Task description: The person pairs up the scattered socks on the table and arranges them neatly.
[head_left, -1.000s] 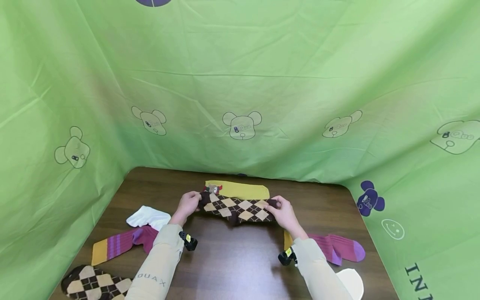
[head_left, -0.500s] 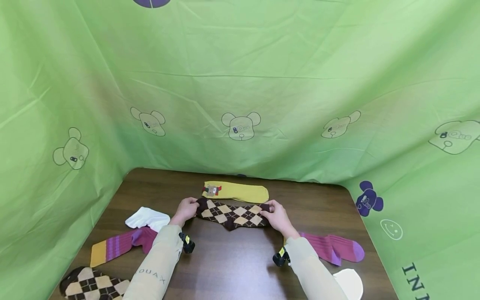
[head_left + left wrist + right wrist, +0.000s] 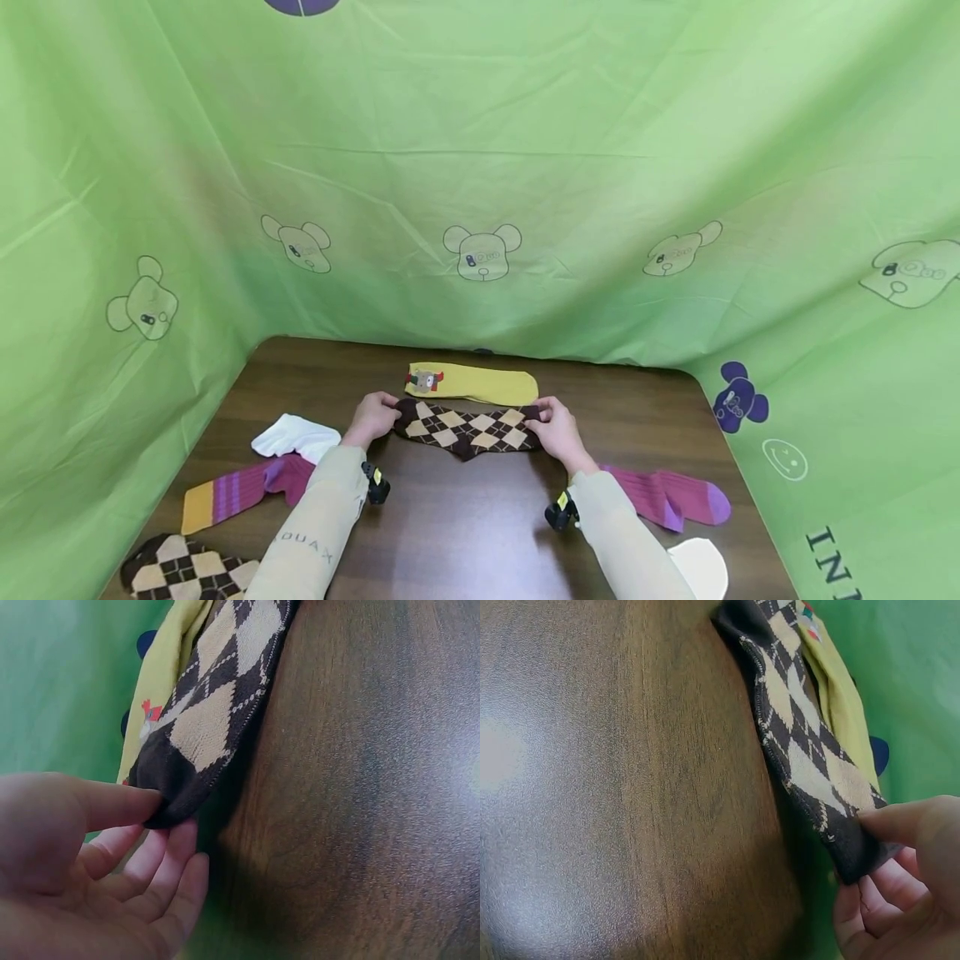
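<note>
Stretched sideways between both hands is a brown and beige argyle sock [image 3: 468, 429], its dark heel pointing toward the person. My left hand [image 3: 375, 417] pinches the dark left end between thumb and fingers, as the left wrist view shows. At the other dark end, my right hand [image 3: 555, 429] pinches the sock the same way, thumb on top and fingers beneath. Just beyond lies a flat yellow sock [image 3: 472, 384] with a bear picture at its left end.
Left on the wooden table [image 3: 465, 525] are a white sock [image 3: 296, 435], a purple and mustard sock [image 3: 240, 492] and another argyle sock [image 3: 187, 571]. To the right lie a purple sock [image 3: 667, 497] and a white item [image 3: 701, 567]. Green cloth [image 3: 480, 192] surrounds the table.
Both hands have brought the argyle sock slightly toward the person and lower, off the yellow sock's edge. In the last half second it has hardly moved.
</note>
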`<state>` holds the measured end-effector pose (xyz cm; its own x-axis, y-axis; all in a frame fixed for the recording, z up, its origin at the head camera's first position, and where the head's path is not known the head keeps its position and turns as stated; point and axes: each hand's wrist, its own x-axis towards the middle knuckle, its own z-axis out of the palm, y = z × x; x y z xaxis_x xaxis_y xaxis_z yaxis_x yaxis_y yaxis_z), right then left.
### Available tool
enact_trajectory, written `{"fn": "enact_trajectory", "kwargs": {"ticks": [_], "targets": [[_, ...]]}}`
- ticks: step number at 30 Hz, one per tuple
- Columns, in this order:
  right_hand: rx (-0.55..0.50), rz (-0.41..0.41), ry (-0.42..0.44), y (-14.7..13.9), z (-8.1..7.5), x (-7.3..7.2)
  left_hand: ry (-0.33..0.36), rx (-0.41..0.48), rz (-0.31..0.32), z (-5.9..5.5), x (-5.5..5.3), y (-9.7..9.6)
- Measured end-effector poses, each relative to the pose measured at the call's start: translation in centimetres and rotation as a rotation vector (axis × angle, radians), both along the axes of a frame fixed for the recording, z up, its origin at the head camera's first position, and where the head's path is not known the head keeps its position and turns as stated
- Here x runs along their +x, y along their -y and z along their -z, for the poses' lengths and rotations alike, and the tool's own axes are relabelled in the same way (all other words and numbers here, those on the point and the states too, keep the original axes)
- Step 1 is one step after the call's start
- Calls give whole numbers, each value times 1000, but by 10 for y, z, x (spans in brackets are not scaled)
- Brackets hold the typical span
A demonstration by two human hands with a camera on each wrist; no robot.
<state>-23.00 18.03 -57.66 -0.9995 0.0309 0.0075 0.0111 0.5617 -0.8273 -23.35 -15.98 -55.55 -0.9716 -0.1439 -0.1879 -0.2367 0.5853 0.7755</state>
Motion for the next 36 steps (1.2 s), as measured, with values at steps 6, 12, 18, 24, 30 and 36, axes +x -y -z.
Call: {"fn": "enact_trajectory", "kwargs": {"ticks": [6,12,18,24,30,36], "targets": [[96,20,-28,1,1,-3,19,-108,6,-5,-2,1],[198,13,-59,2,3,-3,11,-201,5,-1,-7,3],[244,-31,-73,2,6,-6,22,-214,11,-3,-9,1],[291,-40,-100,2,4,-5,20,-208,15,-2,-10,-1],[309,-32,-101,3,3,-2,4,-204,5,4,-10,-2],[316,-32,-100,3,4,0,-10,-204,-3,8,-9,-3]]}}
